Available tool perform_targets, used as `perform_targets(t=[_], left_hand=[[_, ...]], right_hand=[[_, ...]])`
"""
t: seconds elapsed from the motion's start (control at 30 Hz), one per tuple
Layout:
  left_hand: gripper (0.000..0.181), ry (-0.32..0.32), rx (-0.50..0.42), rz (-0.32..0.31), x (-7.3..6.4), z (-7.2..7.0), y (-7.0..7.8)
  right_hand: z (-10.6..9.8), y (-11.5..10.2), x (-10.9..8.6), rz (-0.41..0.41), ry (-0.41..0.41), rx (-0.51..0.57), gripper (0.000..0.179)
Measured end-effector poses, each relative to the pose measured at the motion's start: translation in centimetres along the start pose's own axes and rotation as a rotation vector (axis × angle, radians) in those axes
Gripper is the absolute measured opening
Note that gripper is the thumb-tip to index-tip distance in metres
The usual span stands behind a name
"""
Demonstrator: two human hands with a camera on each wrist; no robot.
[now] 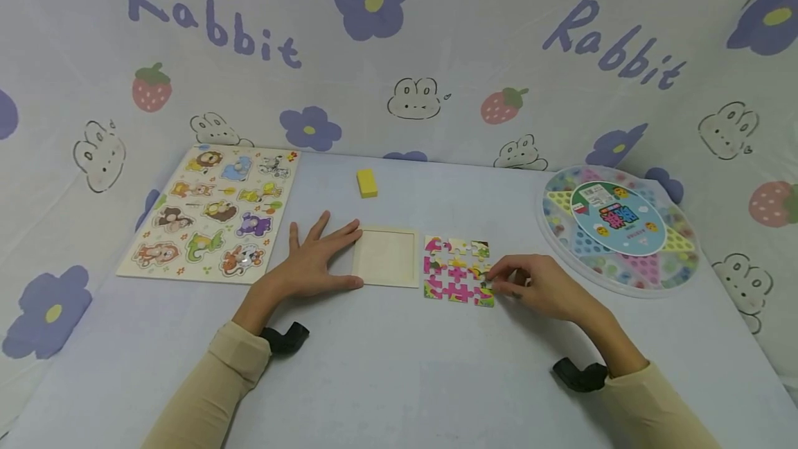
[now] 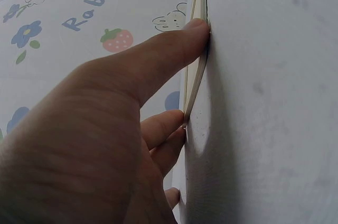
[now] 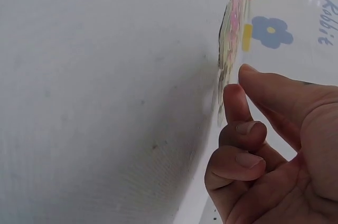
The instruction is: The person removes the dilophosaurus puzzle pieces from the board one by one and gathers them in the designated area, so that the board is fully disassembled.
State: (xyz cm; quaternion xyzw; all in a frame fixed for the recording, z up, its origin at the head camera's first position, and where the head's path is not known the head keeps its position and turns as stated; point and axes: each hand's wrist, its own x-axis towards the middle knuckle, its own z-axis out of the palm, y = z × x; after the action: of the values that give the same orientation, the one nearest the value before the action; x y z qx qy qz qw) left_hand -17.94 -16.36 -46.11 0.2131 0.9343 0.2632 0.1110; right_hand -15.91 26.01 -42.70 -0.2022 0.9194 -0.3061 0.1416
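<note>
A small square wooden tray [image 1: 386,258] with a raised rim lies in the middle of the table. My left hand [image 1: 308,265] spreads its fingers at the tray's left side, thumb and fingertips touching its edge; in the left wrist view the thumb [image 2: 179,44] rests against that edge. Right of the tray lies a pink, yellow and green jigsaw puzzle [image 1: 458,272], its pieces laid in rows with small gaps. My right hand [image 1: 548,286] pinches a puzzle piece [image 1: 480,272] at the puzzle's right side between thumb and index finger. Its other fingers [image 3: 237,166] curl under.
A yellow block [image 1: 367,183] stands behind the tray. At the left lies an animal puzzle board [image 1: 215,217]. A round Chinese checkers board [image 1: 620,227] with a printed label lies at the right. A patterned cloth [image 1: 467,47] hangs behind the table.
</note>
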Motion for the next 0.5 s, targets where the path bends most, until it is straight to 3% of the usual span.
perform_targets(t=[0.5], left_hand=[[0.092, -0.003, -0.005, 0.003, -0.45, -0.18, -0.08]], right_hand=[[-0.12, 0.15, -0.27, 0.019, 0.049, 0.025, 0.015]])
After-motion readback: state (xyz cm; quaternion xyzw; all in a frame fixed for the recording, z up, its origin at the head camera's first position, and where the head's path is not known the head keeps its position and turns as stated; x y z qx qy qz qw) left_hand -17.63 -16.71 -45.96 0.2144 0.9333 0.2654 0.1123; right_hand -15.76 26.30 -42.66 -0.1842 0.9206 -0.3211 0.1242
